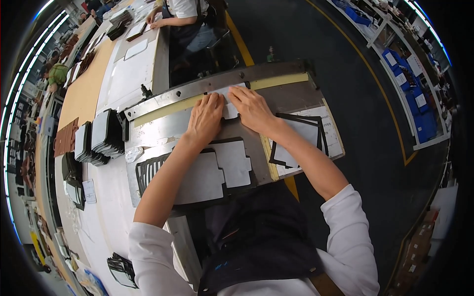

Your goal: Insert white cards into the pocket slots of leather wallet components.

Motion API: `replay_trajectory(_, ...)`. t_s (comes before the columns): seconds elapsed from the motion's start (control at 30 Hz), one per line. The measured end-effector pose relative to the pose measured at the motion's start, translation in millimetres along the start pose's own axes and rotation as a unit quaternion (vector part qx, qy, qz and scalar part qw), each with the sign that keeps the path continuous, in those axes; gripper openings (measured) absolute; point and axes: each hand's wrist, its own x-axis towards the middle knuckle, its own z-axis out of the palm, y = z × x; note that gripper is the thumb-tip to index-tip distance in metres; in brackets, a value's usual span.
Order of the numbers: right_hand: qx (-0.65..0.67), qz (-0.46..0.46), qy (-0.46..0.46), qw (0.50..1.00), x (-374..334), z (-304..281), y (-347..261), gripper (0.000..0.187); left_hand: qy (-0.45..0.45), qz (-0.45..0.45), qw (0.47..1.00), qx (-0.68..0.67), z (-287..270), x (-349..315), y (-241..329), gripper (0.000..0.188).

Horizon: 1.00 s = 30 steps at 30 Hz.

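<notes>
Where fingers (212, 102) rest, panel (230, 110) squared to bar (212, 84), long axis unclear

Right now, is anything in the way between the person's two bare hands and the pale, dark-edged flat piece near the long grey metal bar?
Nothing visible is: the fingers of the left hand and right hand are already on the piece. The bar runs just past their fingertips.

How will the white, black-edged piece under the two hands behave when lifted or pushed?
The white piece looks thin, so it is probably light. Its flat, sheetlike shape suggests it may bend. On the smooth grey surface, it could slide.
</notes>
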Motion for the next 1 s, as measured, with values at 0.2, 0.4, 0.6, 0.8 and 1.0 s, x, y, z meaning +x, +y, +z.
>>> replay_trajectory(0.2,-0.01,0.004,-0.032,0.999,1,-3,-5,0.045,-0.064,-0.024,0.997,-0.023,-10,-8,-1,0.062)
replay_trajectory(0.4,-0.01,-0.011,-0.001,1.0,-11,-9,9,0.048,-0.043,-0.029,0.996,-0.079,-56,-48,25,0.061)
replay_trajectory(0.6,-0.076,0.007,0.013,0.997,-57,-118,-10,0.054,-0.154,-0.061,0.977,-0.133,-136,-140,57,0.088)
replay_trajectory(0.8,0.048,0.022,-0.236,0.97,-122,-162,-48,0.068,-0.103,-0.084,0.982,-0.138,-121,-166,59,0.075)
replay_trajectory(1.0,0.152,-0.083,-0.199,0.965,-75,-94,-100,0.066,-0.039,-0.074,0.983,-0.163,-111,-172,53,0.064)
